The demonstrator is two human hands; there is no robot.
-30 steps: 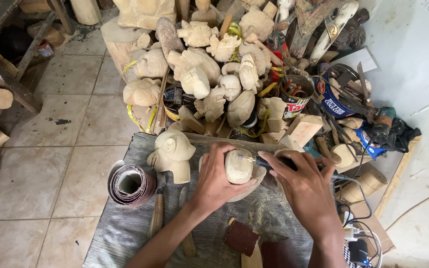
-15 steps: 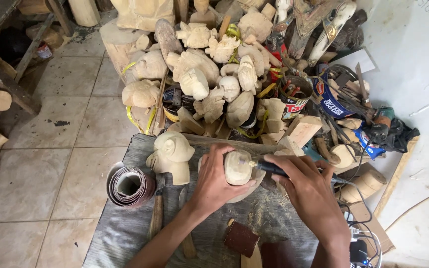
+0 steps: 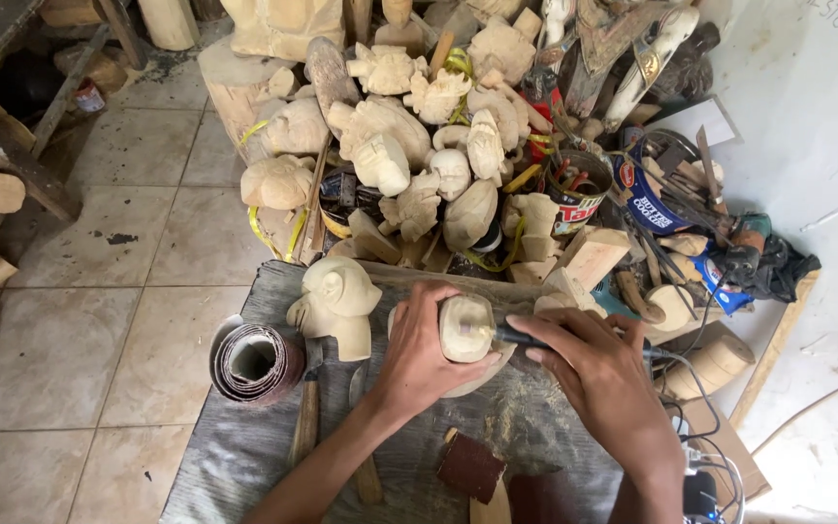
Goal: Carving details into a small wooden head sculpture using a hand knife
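Steadiness matters most here: we clamp the left hand (image 3: 419,359) around the pale wooden carving (image 3: 465,330), fingers wrapped on its near side, pressing it down on the grey tabletop (image 3: 244,437) so it cannot roll. Our right hand (image 3: 598,383) closes in a pencil-style grip on a slim dark rotary tool (image 3: 521,337), its tip touching the carving's right face. In our judgement, light passes and a braced wrist will keep the tip from skating on the rounded surface.

The carving is smooth, blond and dome-shaped, matte with fine dust. Just left stands a similar carved head (image 3: 337,301) with a brimmed top. A roll of reddish sandpaper (image 3: 254,361) lies further left, and two wooden-handled chisels (image 3: 307,412) rest between. Beyond the tabletop, unfinished pale figures (image 3: 390,146) are heaped.
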